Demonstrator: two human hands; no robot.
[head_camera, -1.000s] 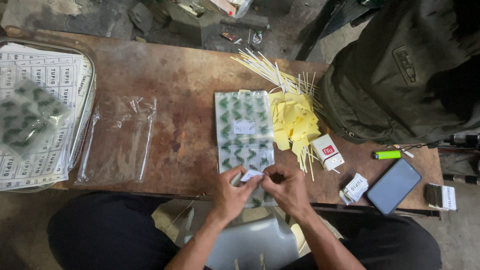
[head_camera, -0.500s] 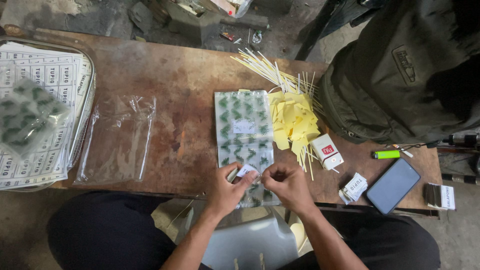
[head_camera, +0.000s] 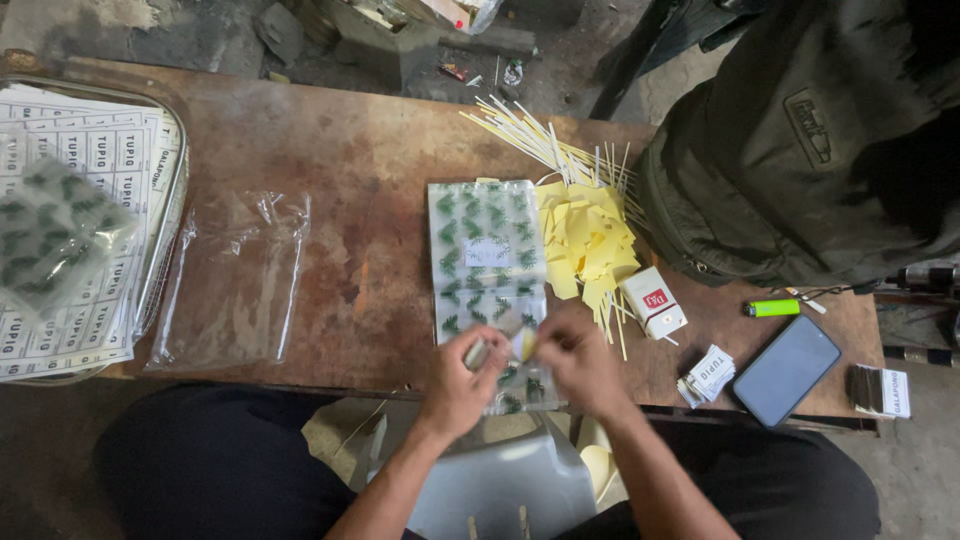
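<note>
My left hand (head_camera: 462, 379) and my right hand (head_camera: 580, 366) meet at the near edge of a worn wooden table (head_camera: 360, 170), over the lower end of a stack of clear bags printed with green leaves (head_camera: 486, 250). Between the fingertips of both hands sits a small pale yellow piece (head_camera: 524, 343), pinched together with a bit of clear plastic. The image is blurred there, so its exact shape is unclear. A heap of yellow paper slips (head_camera: 585, 240) lies just right of the bags, on top of a fan of thin pale sticks (head_camera: 545, 135).
An empty clear plastic bag (head_camera: 235, 275) lies left of centre. Printed label sheets and a leaf-print bag fill a tray (head_camera: 165, 235) at far left. At right: a small white-and-red box (head_camera: 655, 303), green lighter (head_camera: 772, 308), phone (head_camera: 786, 370), label stacks (head_camera: 710, 374), dark backpack (head_camera: 800, 140).
Both hands have stayed at the lower end of the leaf-print bags, shifting slightly; the right hand has closed in toward the left and the yellow piece now shows between the fingertips.
</note>
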